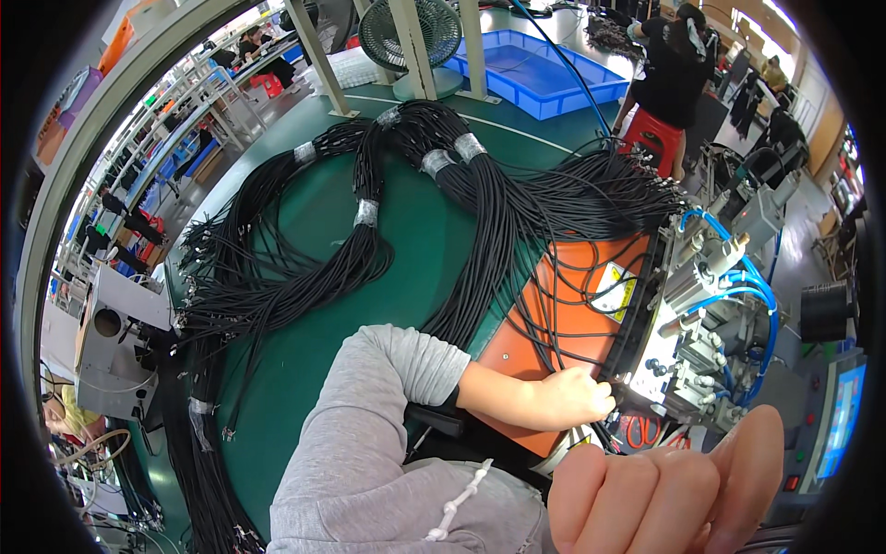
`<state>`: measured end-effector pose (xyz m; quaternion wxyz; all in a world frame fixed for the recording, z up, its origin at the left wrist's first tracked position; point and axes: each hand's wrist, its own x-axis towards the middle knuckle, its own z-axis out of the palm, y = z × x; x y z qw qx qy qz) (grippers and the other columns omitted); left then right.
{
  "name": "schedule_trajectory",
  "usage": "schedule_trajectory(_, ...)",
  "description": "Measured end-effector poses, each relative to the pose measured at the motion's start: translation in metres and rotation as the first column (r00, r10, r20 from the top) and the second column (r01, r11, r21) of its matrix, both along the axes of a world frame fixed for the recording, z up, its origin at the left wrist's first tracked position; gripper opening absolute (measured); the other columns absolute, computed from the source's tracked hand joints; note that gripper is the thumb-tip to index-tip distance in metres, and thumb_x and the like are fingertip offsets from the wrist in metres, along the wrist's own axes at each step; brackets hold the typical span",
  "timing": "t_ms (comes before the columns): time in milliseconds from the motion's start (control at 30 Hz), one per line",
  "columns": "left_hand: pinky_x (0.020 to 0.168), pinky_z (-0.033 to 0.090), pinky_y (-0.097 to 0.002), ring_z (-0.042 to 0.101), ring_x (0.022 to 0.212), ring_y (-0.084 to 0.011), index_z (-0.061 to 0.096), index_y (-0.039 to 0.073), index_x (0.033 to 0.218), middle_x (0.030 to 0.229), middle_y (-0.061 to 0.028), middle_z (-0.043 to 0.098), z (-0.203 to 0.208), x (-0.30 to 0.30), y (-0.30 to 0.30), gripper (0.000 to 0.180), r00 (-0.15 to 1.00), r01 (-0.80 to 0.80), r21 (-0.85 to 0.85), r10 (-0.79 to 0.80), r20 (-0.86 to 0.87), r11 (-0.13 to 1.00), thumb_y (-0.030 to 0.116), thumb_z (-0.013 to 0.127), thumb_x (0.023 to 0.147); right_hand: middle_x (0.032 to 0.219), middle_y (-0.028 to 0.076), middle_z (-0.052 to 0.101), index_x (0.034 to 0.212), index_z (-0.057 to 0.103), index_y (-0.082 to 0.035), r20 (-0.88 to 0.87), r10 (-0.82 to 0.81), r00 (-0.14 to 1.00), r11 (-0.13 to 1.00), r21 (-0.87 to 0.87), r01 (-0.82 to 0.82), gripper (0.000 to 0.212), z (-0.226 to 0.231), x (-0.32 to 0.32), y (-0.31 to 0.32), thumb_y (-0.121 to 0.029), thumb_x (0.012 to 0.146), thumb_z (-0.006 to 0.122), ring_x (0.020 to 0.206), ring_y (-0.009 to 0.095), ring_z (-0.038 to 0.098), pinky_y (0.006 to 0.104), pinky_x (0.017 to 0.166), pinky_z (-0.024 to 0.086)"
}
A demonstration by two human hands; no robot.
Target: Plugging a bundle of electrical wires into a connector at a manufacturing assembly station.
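Black cables (572, 198) all over the green bench (286, 383), head view. Main fan of them runs from top centre to upper right of frame, ends at the machine (688, 286); a second looped bundle (314, 300) sits left of centre, tied with clear wrap (366, 213). A few loose strands cross the orange plate (521, 346), right of centre.

Left hand (568, 399): grey sleeve, forearm over the plate's lower part, at the machine's near edge. Grip drawn in, fingers curled; contents hidden, can't tell if it has a cable.

Right hand (669, 489): lower right, big, close to camera. Fingers bent inward; palm side hidden, so can't tell how far the grip is closed or what's in it.

Red-handled scissors (639, 431) between the hands and the machine. Blue tubes (772, 305) on the machine, right side; lit screen (840, 420) at far right. Blue tray (544, 104) and fan (438, 39) top centre. Co-worker (674, 74) on a red stool (651, 138), upper right.
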<state>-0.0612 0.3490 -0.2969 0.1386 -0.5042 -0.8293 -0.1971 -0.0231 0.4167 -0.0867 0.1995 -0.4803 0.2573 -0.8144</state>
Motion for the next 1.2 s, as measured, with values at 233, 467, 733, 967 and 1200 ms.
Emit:
schedule_trajectory(233, 0.057, 0.050, -0.0330, 0.063, 0.068, -0.0230, 0.059, 0.005, 0.077, 0.074, -0.0082, 0.059, 0.008, 0.004, 0.005, 0.006, 0.997, 0.023, -0.033, -0.020, 0.078, 0.999, 0.010, 0.060, 0.073, 0.078, 0.007, 0.055, 0.103, 0.042, -0.016, -0.044, -0.020, 0.999, 0.998, -0.060, 0.017, 0.028, -0.005, -0.005, -0.003, -0.040, 0.095, 0.054, 0.063, 0.020, 0.054, 0.0340, 0.069, 0.036)
schedule_trajectory(467, 0.042, 0.045, -0.0310, 0.059, 0.056, -0.0206, 0.051, 0.005, 0.076, 0.068, -0.0055, 0.050, 0.001, 0.000, 0.000, 0.016, 0.999, 0.050, 0.046, -0.050, -0.013, 0.998, 0.016, 0.062, 0.081, 0.079, 0.008, 0.056, 0.106, 0.042, -0.015, -0.043, -0.086, 0.995, 0.996, -0.006, 0.085, 0.030, -0.015, 0.002, 0.008, -0.040, 0.095, 0.054, 0.065, 0.021, 0.056, 0.0350, 0.070, 0.037)
schedule_trajectory(733, 0.044, 0.045, -0.0308, 0.059, 0.057, -0.0196, 0.052, 0.006, 0.079, 0.068, -0.0043, 0.049, 0.012, -0.007, -0.001, 0.017, 0.996, 0.090, -0.018, -0.090, 0.023, 0.996, 0.018, 0.064, 0.077, 0.078, 0.007, 0.050, 0.101, 0.039, -0.012, 0.070, -0.134, 0.989, 0.978, -0.150, 0.143, 0.026, -0.041, 0.006, 0.054, -0.034, 0.096, 0.052, 0.064, 0.019, 0.049, 0.0299, 0.068, 0.036)
schedule_trajectory(967, 0.044, 0.044, -0.0301, 0.059, 0.057, -0.0170, 0.060, 0.007, 0.093, 0.070, -0.0032, 0.052, 0.016, 0.000, 0.000, 0.021, 0.982, 0.138, 0.170, -0.158, 0.108, 0.976, 0.021, 0.065, 0.077, 0.072, 0.006, 0.053, 0.085, 0.043, -0.005, 0.142, -0.954, 0.263, 0.282, 0.139, 0.949, 0.020, -0.166, 0.062, 0.137, -0.018, 0.094, 0.056, 0.064, 0.013, 0.052, 0.0247, 0.067, 0.044)
schedule_trajectory(1200, 0.045, 0.044, -0.0289, 0.060, 0.056, -0.0158, 0.065, 0.011, 0.096, 0.067, -0.0003, 0.056, 0.005, -0.004, 0.000, 0.019, 0.975, 0.186, 0.131, -0.199, 0.100, 0.974, 0.021, 0.066, 0.079, 0.076, 0.008, 0.061, 0.091, 0.065, 0.002, -0.523, -0.841, 0.137, -0.064, 0.348, 0.935, 0.029, -0.215, 0.052, 0.110, 0.008, 0.064, 0.071, 0.072, 0.020, 0.055, 0.0302, 0.067, 0.044)
